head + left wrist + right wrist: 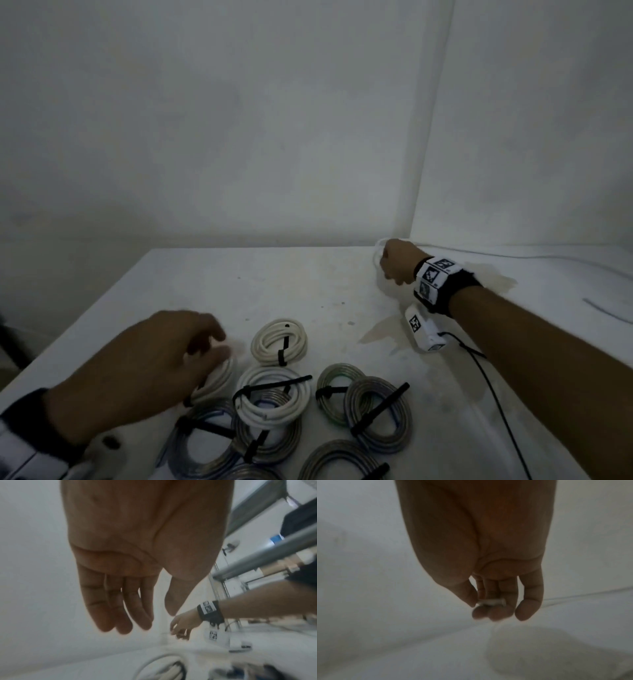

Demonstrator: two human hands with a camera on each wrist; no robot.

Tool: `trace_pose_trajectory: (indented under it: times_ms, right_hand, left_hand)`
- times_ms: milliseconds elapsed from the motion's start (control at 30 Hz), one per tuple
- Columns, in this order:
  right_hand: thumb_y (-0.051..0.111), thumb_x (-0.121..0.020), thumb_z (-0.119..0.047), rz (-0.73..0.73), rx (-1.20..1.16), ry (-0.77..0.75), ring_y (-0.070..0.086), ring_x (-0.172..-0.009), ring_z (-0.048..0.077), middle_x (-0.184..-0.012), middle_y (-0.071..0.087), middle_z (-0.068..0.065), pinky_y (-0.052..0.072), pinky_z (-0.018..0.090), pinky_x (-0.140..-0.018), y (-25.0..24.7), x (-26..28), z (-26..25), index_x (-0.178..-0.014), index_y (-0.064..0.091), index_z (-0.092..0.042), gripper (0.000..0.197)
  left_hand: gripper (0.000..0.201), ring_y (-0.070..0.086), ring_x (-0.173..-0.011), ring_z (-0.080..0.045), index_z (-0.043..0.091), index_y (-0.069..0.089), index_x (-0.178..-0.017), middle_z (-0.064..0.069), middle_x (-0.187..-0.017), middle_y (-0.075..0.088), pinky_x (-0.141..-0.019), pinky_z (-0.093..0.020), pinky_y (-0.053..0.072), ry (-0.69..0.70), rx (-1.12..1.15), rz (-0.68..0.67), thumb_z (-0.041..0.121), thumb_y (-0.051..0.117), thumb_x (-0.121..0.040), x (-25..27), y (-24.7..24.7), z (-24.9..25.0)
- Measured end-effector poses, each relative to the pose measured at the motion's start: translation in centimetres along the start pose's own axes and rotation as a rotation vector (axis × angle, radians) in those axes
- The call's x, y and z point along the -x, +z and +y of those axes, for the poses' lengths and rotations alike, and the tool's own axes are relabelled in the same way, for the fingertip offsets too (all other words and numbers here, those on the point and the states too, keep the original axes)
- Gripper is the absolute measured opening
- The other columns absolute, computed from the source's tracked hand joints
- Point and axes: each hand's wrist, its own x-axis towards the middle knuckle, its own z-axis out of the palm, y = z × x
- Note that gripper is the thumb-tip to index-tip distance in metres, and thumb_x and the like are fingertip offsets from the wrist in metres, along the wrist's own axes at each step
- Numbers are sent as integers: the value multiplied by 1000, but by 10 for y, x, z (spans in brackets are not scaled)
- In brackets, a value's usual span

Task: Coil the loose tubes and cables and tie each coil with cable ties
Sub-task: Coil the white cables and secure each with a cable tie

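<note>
Several tied coils lie at the near middle of the white table (239, 274): a cream coil (279, 341), a white coil (274, 401) and clear coils (376, 411), each bound with black cable ties (380, 407). My left hand (212, 342) hovers over another white coil (219, 377) with relaxed fingers and holds nothing; the left wrist view shows the same left hand (154, 618) with straight fingers. Far back by the wall corner, my right hand (394, 263) grips a loose clear tube (378, 250). In the right wrist view my right hand (488, 607) pinches the tube's end (491, 602) between thumb and fingers.
The loose tube runs on along the right wall (513, 255). A short tube piece (606, 310) lies at the far right. A black wire (496, 404) trails from my right wrist camera. The table's left edge (68, 335) drops off. A metal frame (257, 555) stands beside the table.
</note>
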Motion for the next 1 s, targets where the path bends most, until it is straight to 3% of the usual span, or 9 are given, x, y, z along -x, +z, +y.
trace_pose_trajectory:
  times_ms: [133, 267, 433, 533, 633, 700, 800, 900, 1000]
  right_hand:
    - [64, -99, -20, 259, -704, 57, 55, -63, 19, -77, 58, 5, 48, 26, -48, -25, 23, 3, -85, 66, -11, 17]
    - [69, -93, -7, 286, -1368, 132, 50, -56, 17, -76, 57, 7, 47, 24, -46, -47, 55, 21, -87, 69, -5, 6]
    - [75, -92, -14, 360, -1704, -20, 67, -77, 18, -82, 67, 4, 59, 27, -72, -71, 94, 58, -92, 72, -9, 6]
    - [63, -100, -29, 328, -1788, -170, 71, -110, 25, -110, 74, 4, 55, 39, -96, -81, 116, 75, -100, 66, -16, 14]
    - [51, -105, -26, 269, -1868, -274, 73, -106, 27, -97, 74, 8, 58, 41, -93, -82, 139, 80, -103, 63, -11, 20]
    - [49, -106, -26, 239, -1841, -236, 70, -76, 20, -74, 62, 3, 61, 34, -75, -76, 150, 81, -115, 64, -5, 27]
    - [46, -109, -25, 230, -1679, -97, 33, -51, 12, -63, 33, -1, 50, 28, -56, -67, 156, 95, -124, 60, -1, 32]
    - [46, -104, -14, 216, -1620, 0, 23, -51, 13, -64, 30, 0, 36, 27, -50, -79, 154, 105, -88, 50, -11, 16]
    - [48, -100, -2, 218, -1351, -85, 31, -53, 13, -67, 38, 4, 36, 27, -52, -96, 142, 94, -81, 51, -11, 21]
  left_hand:
    - [25, 69, -73, -9, 27, 73, -87, 9, -81, 73, -67, -23, 56, 25, 515, -127, 49, 61, -90, -40, -6, 71]
    - [44, 69, -77, -24, 2, 72, -101, -10, -87, 71, -68, -37, 59, -81, 1114, -231, 43, 64, -86, -87, 15, 133]
    - [62, 70, -104, -34, -4, 62, -121, -17, -112, 72, -87, -43, 59, -283, 1607, -456, 52, 57, -94, -155, 50, 195]
    - [78, 65, -116, -36, -5, 53, -131, -21, -124, 68, -100, -45, 53, -311, 1708, -616, 63, 48, -95, -187, 73, 222]
    - [72, 66, -112, -38, -9, 52, -128, -22, -123, 66, -102, -46, 50, -276, 1883, -676, 56, 45, -99, -208, 83, 246]
    - [50, 72, -89, -32, -10, 59, -107, -20, -99, 69, -85, -41, 59, -262, 2043, -600, 37, 42, -104, -221, 76, 258]
    - [24, 58, -46, -15, 1, 54, -85, -6, -64, 53, -49, -25, 55, -344, 2161, -318, 9, 38, -102, -244, 57, 256]
    - [19, 41, -42, -8, 8, 55, -91, 4, -56, 45, -42, -18, 39, -243, 2034, -166, 9, 39, -102, -252, 38, 237]
    - [17, 41, -47, -9, 8, 60, -102, 3, -65, 48, -44, -21, 40, -87, 1859, -39, 15, 45, -103, -240, 22, 215]
